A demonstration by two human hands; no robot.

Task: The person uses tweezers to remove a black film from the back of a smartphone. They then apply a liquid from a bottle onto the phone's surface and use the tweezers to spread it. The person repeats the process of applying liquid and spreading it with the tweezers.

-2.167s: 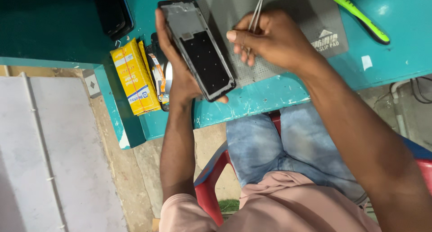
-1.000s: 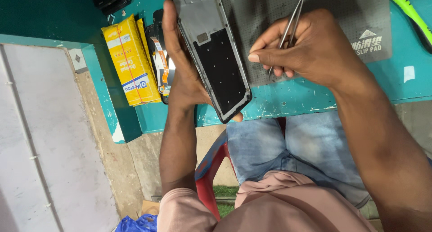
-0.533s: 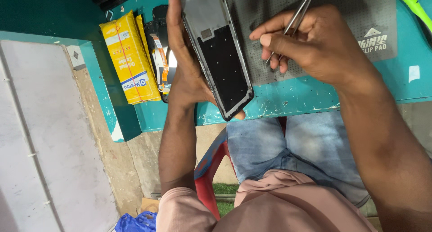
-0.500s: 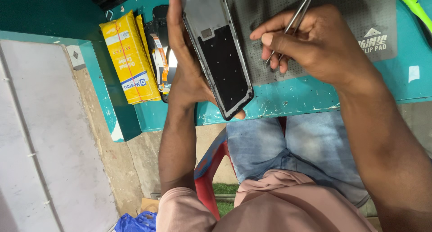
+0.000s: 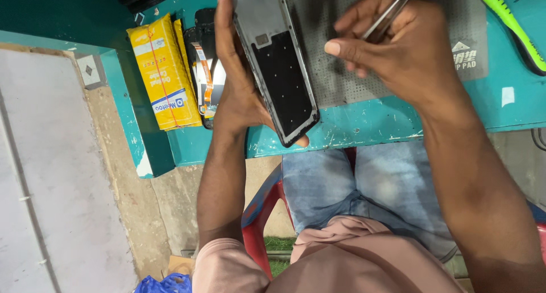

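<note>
Teal-painted and scuffed at its near edge, the workbench [image 5: 369, 122] is carrying a grey perforated mat [image 5: 455, 25] under the work. The left hand [image 5: 239, 94] is wrapping around the far long side of an opened phone frame [image 5: 278, 71], thumb along one edge and a fingertip curling under the bottom corner, so the bare inner face is tilting up toward the eyes, probably to keep it steady and lit. The frame is hanging partly over the bench edge, just above the lap.

The right hand [image 5: 404, 48] is pinching slim metal tweezers [image 5: 389, 17] between thumb and forefinger, pen-fashion, a hold suited to fine picking; the tips are hidden behind the fingers, so I cannot tell whether they are gripping anything. It is hovering just beside the frame, over the mat.

Outward of the left hand's knuckles, a banded yellow packet [image 5: 162, 71] is lying closed, contents unseen, beside a dark phone body [image 5: 205, 65] with an orange ribbon cable. Beyond the right wrist, a green-handled tool [image 5: 512, 25] is resting.
</note>
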